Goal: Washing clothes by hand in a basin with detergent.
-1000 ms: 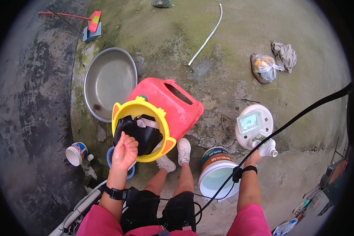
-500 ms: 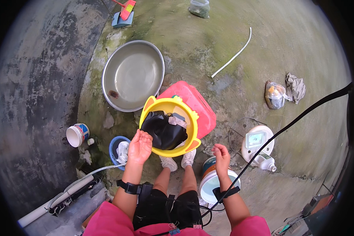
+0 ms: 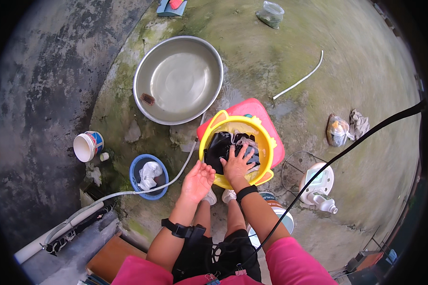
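Note:
A yellow basin (image 3: 273, 153) with ear-shaped tabs stands on a red square-topped support (image 3: 277, 127) in front of me. It holds wet black cloth (image 3: 218, 148) and grey and pale cloth pieces (image 3: 253, 154). My right hand (image 3: 238, 166) lies inside the basin, fingers spread and pressed down on the cloth. My left hand (image 3: 197, 183) is at the basin's near left edge, palm turned up. Its fingers curl loosely and are empty; whether it touches the rim I cannot tell.
Beyond, at left, stands a wide metal tub (image 3: 185, 78) with a brush (image 3: 148, 99) in it. A blue basin (image 3: 132, 172) with white cloth and a grey hose (image 3: 114, 194) lie left. Near my right forearm are a bucket (image 3: 287, 222), a white bottle (image 3: 324, 202) and a black cable (image 3: 352, 153).
My right hand has moved left from beside the basin and down onto the cloth inside. The left hand stays near the rim. The whole view has shifted, and the cloth lies differently.

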{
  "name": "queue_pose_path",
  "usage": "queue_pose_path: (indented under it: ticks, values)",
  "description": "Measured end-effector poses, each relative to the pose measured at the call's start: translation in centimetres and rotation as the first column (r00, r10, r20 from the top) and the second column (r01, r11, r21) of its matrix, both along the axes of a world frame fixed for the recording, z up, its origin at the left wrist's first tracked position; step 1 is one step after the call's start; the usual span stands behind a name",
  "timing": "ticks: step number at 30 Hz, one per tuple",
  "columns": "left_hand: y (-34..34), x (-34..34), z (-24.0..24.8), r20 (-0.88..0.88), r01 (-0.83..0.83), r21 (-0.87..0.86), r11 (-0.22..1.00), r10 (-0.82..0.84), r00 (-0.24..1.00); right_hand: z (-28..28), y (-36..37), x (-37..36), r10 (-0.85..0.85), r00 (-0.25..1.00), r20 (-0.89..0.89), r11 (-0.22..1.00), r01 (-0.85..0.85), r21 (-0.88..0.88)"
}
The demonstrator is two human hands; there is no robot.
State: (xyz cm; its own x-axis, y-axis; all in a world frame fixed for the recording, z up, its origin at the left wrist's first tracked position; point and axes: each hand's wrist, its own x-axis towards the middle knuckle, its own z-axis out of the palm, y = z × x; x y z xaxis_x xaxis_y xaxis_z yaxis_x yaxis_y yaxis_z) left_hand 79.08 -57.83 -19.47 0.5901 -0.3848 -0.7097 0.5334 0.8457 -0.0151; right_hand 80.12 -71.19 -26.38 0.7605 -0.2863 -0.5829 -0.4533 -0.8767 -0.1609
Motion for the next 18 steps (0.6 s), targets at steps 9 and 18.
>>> queue_pose_path:
  ticks: [9,18]
  values:
    - [-1.0,0.2,-3.2,0.055,0.125,0.009,0.992,-0.126,0.991,-0.8,-3.1,-0.3,-0.093,0.977,0.191,0.984,0.06,0.169]
    - [-1.8,1.7,-3.0,0.017,0.198,0.119,0.973,-0.201,0.979,2.8,-5.6,-2.1,-0.788,0.615,0.036,0.412,0.484,0.772]
